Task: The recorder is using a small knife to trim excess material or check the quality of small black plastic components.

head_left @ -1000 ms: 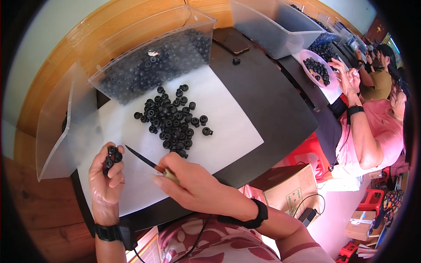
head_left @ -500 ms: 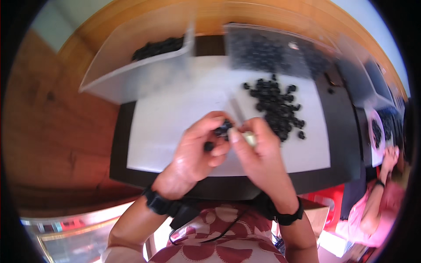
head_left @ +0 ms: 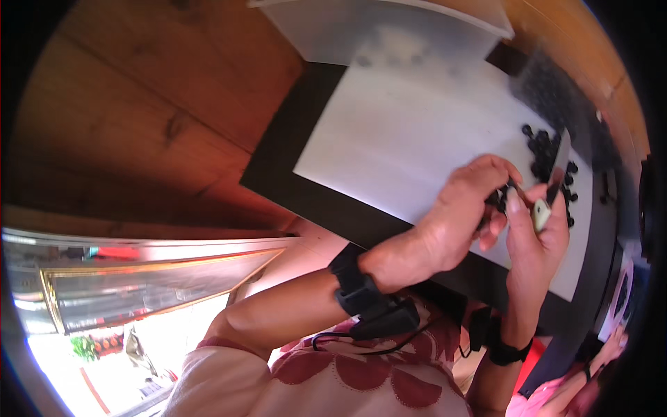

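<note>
My left hand has its fingers curled around small black pieces, which look like moulded parts and are mostly covered by the fingers. Close against it, my right hand grips a small knife with a pale handle. The blade points up and away, and the right thumb reaches toward the black pieces in the left hand. Just beyond both hands, a loose pile of similar round black pieces lies on a white sheet.
A translucent plastic bin stands at the sheet's far edge. Right of it, a clear container holds many black pieces. Dark tabletop borders the sheet. At the lower right, another person's hand is beside a pink-rimmed container.
The view has swung left, so the sheet, bins and hands now appear farther right and tilted. Both hands remain close together, the knife still in the right and black pieces in the left.
</note>
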Demonstrator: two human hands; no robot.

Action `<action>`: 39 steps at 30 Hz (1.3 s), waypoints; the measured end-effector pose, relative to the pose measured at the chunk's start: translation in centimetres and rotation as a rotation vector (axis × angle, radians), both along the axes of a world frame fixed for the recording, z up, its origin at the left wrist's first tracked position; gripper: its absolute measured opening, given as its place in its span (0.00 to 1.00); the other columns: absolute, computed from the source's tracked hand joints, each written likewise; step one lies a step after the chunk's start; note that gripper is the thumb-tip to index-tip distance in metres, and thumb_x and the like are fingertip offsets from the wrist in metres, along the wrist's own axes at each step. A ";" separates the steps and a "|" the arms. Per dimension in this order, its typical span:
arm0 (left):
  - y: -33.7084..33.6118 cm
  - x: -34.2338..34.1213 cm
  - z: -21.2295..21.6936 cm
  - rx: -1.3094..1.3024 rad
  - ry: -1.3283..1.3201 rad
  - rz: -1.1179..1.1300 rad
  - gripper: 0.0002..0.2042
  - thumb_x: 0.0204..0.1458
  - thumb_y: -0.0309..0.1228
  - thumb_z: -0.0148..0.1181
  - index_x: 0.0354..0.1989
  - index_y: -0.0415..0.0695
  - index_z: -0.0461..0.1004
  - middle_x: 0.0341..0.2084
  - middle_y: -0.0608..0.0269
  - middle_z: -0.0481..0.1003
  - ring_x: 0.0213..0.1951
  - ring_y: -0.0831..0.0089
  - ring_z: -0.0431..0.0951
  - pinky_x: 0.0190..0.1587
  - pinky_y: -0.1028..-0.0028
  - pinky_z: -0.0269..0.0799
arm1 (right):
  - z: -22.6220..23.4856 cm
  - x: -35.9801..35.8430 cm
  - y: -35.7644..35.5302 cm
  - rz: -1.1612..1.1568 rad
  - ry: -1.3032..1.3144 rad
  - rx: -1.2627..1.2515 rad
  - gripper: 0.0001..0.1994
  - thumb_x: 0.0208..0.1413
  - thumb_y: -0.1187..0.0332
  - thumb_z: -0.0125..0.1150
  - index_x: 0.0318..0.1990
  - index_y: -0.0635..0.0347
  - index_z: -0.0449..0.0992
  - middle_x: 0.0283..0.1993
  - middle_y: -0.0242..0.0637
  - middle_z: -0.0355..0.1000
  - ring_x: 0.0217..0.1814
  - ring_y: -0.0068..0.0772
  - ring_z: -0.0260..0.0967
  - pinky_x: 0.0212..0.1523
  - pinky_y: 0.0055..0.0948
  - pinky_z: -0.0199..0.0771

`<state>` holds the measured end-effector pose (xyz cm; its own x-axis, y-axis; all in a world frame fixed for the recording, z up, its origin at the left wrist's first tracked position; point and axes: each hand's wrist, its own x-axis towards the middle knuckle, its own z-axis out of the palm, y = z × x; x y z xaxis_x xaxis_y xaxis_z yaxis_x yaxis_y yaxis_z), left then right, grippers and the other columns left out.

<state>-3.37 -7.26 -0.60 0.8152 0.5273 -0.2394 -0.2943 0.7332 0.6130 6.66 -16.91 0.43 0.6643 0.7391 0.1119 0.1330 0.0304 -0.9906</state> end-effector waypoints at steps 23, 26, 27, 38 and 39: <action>-4.1 2.3 0.9 0.183 0.457 0.326 0.17 0.69 0.34 0.46 0.59 0.39 0.73 0.34 0.67 0.74 0.28 0.85 0.69 0.19 0.86 0.62 | -2.1 0.6 -2.7 -0.113 -0.447 0.214 0.10 0.51 0.75 0.62 0.40 0.65 0.71 0.36 0.45 0.69 0.29 0.51 0.73 0.29 0.45 0.75; -3.5 2.0 -0.1 0.412 0.564 0.234 0.17 0.66 0.32 0.47 0.60 0.39 0.71 0.33 0.67 0.73 0.26 0.85 0.68 0.18 0.86 0.61 | -1.7 1.5 -3.6 -0.112 -0.410 0.218 0.10 0.50 0.76 0.62 0.41 0.67 0.72 0.38 0.47 0.69 0.30 0.53 0.73 0.30 0.46 0.74; -2.3 0.8 -1.0 0.529 0.549 0.120 0.18 0.66 0.31 0.48 0.61 0.40 0.71 0.33 0.67 0.73 0.25 0.85 0.68 0.17 0.85 0.62 | -1.4 1.9 -4.1 -0.103 -0.374 0.199 0.10 0.51 0.76 0.61 0.40 0.67 0.72 0.38 0.47 0.69 0.30 0.53 0.73 0.30 0.46 0.74; -0.4 0.9 -2.0 0.112 -0.004 -0.309 0.12 0.68 0.32 0.47 0.46 0.37 0.74 0.22 0.70 0.71 0.14 0.84 0.61 0.11 0.83 0.55 | -1.4 3.3 -3.7 -0.077 -0.306 0.167 0.06 0.55 0.77 0.59 0.40 0.64 0.73 0.39 0.46 0.69 0.37 0.52 0.72 0.36 0.44 0.73; -1.0 0.5 -2.1 0.055 0.106 -0.125 0.12 0.69 0.32 0.45 0.44 0.38 0.74 0.19 0.69 0.69 0.10 0.84 0.57 0.10 0.84 0.53 | -1.4 3.3 -3.8 -0.087 -0.303 0.176 0.06 0.55 0.77 0.59 0.40 0.64 0.73 0.40 0.46 0.69 0.37 0.52 0.72 0.36 0.44 0.73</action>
<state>-2.83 -8.29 -2.71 0.8469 0.4381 -0.3014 -0.1342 0.7246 0.6760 9.94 -20.70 -1.01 0.6410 0.6332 0.4338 0.4294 0.1726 -0.8865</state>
